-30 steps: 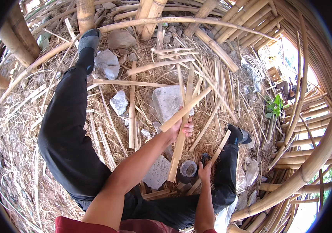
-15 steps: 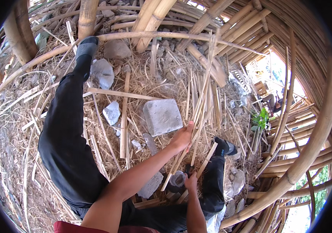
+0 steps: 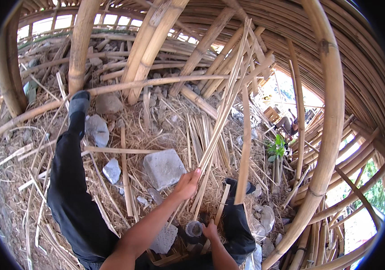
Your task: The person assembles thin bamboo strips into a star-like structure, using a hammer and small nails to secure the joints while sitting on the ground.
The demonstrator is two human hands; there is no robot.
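My left hand (image 3: 187, 185) is closed around several long, thin bamboo strips (image 3: 217, 128), which slant up and away to the right. Close to my right knee, my right hand (image 3: 210, 230) is curled, with a pale flat bamboo slat (image 3: 221, 205) running at its fingers. A small dark piece shows just above those fingers; its kind is unclear, and what the hand grips is partly hidden. Beside the right hand stands a round clear container (image 3: 194, 228). Another wide bamboo strip (image 3: 245, 148) hangs upright above my right foot, with no visible support at its lower end.
A squared grey stone block (image 3: 164, 169) lies beyond my left hand. Split bamboo pieces (image 3: 208, 139) and rocks (image 3: 111, 171) litter the straw-covered ground. Thick bamboo poles (image 3: 81, 49) stand ahead, and a curved pole (image 3: 329, 112) bends along the right. A person (image 3: 287, 126) sits far right.
The view has tilted upward and shifted right, showing more roof and poles. The wide strip, blurred near the upper middle before, now hangs lower. My left hand still holds the thin strips.
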